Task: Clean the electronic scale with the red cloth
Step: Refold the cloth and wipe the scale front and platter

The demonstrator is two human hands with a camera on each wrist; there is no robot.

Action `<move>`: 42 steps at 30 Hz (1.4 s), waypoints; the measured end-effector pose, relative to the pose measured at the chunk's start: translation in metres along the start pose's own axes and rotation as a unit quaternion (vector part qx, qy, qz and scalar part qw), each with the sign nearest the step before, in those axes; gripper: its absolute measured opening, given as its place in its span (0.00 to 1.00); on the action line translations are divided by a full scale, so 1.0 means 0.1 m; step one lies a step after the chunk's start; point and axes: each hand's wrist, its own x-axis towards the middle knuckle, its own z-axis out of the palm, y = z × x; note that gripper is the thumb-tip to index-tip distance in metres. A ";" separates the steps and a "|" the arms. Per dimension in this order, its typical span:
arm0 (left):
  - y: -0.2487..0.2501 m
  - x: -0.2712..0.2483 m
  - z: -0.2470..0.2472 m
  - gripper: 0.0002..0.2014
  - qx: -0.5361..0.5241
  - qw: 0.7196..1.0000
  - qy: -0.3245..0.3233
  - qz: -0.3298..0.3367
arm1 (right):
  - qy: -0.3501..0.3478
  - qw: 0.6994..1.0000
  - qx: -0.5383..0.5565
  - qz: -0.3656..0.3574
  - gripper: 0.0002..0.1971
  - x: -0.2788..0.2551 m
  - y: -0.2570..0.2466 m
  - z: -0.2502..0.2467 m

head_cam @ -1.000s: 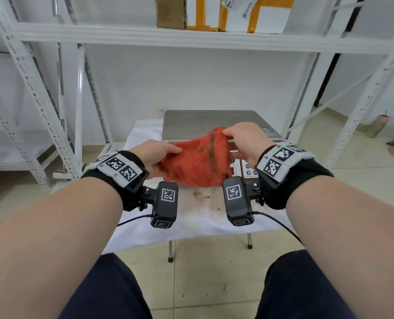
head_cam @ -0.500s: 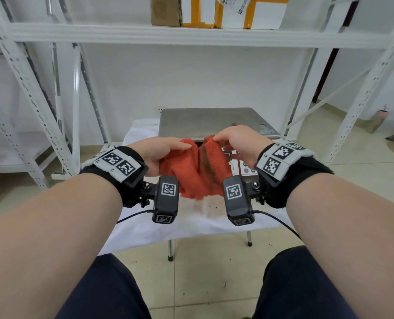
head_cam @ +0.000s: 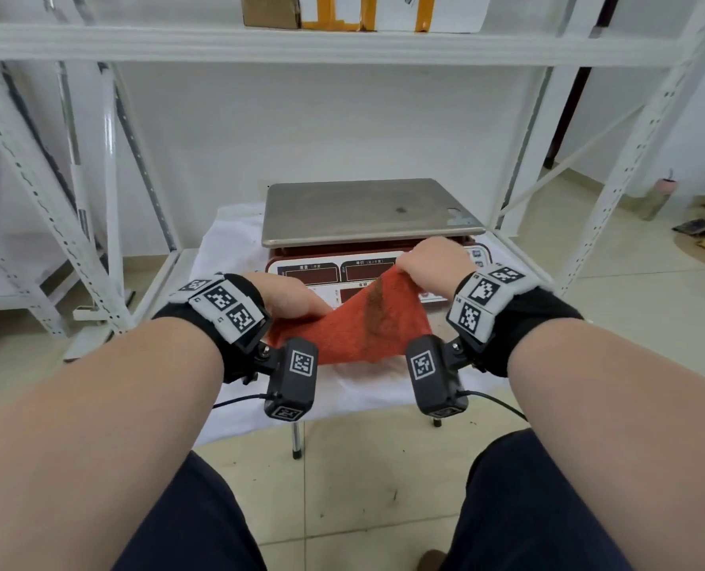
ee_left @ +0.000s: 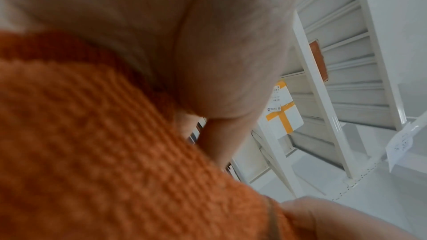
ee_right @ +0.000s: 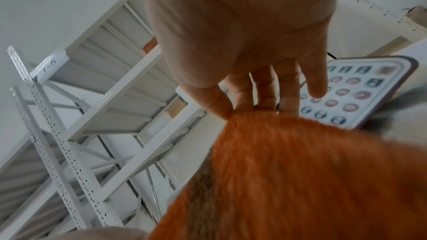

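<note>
Cloth [head_cam: 359, 323] (dark streak) stretched between hands, left hand [head_cam: 289, 296] gripping near-left edge, right hand [head_cam: 433, 263] pinching far-right corner, above scale [head_cam: 367, 212] panel.

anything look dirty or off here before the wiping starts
Yes. The red cloth, held by the left hand and right hand, has a dark brown streak. The scale's steel platter shows a dark spot, and the white table cover has brown specks.

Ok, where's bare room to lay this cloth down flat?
The scale's steel platter is bare apart from a small stain. The white sheet shows a free strip left of the scale. The display panel is crowded by both hands and the red cloth.
</note>
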 end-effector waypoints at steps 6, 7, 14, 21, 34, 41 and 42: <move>-0.21 0.05 -0.16 0.14 0.035 0.988 0.150 0.003 | -0.081 0.994 0.045 0.054 0.18 -0.05 0.08 0.24; -0.24 0.05 -0.18 0.16 0.042 0.986 0.160 0.005 | -0.080 0.994 0.038 0.065 0.19 -0.01 0.14 0.25; -0.31 -0.07 -0.22 0.12 -0.034 0.992 0.117 -0.020 | -0.157 0.979 0.030 0.125 0.06 -0.04 0.34 0.44; -0.38 -0.32 -0.29 0.03 -0.043 0.981 0.184 -0.040 | -0.199 0.972 -0.033 0.121 0.07 -0.05 0.24 0.51; -0.53 -0.49 -0.36 0.04 -0.027 0.962 0.261 -0.071 | -0.277 0.950 0.029 0.142 0.07 -0.22 -0.03 0.70; -0.62 -0.57 -0.43 0.05 -0.030 0.954 0.291 -0.066 | -0.298 0.940 0.086 0.143 0.14 -0.15 -0.08 0.57; -0.64 -0.56 -0.46 0.05 -0.031 0.952 0.299 -0.064 | -0.283 0.939 0.125 0.151 0.13 -0.14 -0.06 0.53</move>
